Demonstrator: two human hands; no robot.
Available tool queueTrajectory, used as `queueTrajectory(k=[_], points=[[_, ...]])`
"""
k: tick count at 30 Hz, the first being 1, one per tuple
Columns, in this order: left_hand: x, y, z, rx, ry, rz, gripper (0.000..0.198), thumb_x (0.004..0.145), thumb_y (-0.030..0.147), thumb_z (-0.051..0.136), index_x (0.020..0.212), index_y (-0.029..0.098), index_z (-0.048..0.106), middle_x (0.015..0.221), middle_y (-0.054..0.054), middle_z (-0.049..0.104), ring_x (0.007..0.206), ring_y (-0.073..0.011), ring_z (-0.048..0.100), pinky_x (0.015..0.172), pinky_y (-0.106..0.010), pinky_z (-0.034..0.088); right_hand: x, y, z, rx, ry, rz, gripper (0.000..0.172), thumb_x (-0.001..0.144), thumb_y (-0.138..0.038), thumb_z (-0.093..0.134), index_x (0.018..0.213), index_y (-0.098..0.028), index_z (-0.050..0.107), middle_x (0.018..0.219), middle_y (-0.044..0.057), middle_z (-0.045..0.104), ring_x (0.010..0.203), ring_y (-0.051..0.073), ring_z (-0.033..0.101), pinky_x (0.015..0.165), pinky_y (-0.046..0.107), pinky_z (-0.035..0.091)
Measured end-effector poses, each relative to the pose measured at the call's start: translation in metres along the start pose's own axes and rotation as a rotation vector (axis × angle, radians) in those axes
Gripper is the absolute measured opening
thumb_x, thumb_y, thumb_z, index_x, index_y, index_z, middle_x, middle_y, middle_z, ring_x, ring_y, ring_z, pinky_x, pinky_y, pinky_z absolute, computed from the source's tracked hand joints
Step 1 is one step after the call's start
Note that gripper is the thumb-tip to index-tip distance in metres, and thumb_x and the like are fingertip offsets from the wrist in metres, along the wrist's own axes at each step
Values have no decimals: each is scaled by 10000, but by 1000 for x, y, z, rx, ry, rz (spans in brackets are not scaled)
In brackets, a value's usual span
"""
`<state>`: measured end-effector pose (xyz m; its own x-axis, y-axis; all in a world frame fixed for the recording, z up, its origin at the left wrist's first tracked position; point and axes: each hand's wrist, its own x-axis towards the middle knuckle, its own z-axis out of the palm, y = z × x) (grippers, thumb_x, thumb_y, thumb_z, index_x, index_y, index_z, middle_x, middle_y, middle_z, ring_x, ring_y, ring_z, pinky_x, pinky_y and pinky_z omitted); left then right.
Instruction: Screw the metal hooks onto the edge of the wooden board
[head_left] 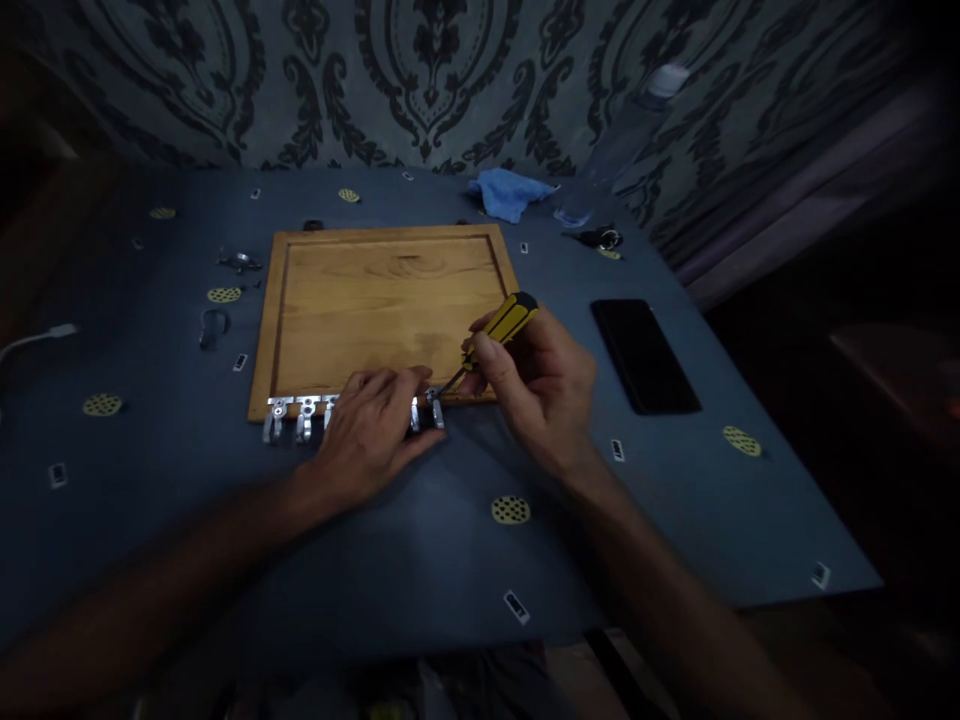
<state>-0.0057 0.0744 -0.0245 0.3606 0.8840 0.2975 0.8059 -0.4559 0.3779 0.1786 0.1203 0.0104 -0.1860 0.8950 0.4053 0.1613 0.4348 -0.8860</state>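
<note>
A framed wooden board (pixel 375 300) lies flat on the table, and a metal hook rail (pixel 304 408) runs along its near edge with several hooks hanging over the front. My left hand (pixel 371 430) is closed over the middle of the rail, thumb at the front and fingers on top, hiding part of the hooks. A yellow-and-black screwdriver (pixel 506 322) is gripped by the handle in my right hand (pixel 551 385). Its shaft slants down to the left, with the tip at the rail's right-end hook (pixel 436 408). Whether the tip sits in a screw is too small to tell.
Left of the board lie loose metal pieces (pixel 240 260) and a curved metal piece (pixel 213 326). Behind are a blue cloth (pixel 510 193) and a clear bottle (pixel 611 150). A black phone (pixel 645 356) and a dark object with a ring (pixel 600 237) lie right.
</note>
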Motion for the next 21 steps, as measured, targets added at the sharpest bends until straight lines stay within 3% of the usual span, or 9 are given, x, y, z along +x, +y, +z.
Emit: queueTrajectory(k=[9,16,21], points=[[0,-1,2,-29,-14,-11,493,910,301,775,1309,173,516,1202,-112,731,1115,-303,689,935,-429,502,6,-6,14,-19,60,77,345,930,-568,704,856,-273,540,741,-39,588,486,109,575,442,288,464],[1,0,0,5,-74,-38,432,915,340,771,1239,168,543,1134,-102,731,1083,-308,682,916,-431,491,12,-15,14,-5,-113,96,392,903,-622,708,894,-238,629,682,-43,613,563,130,643,558,290,512],[3,1,-1,7,-82,-39,441,913,332,779,1239,159,537,1150,-107,727,1113,-305,677,938,-430,484,6,-11,14,83,-71,107,358,876,-566,764,864,-227,650,704,-48,616,533,106,618,540,270,511]])
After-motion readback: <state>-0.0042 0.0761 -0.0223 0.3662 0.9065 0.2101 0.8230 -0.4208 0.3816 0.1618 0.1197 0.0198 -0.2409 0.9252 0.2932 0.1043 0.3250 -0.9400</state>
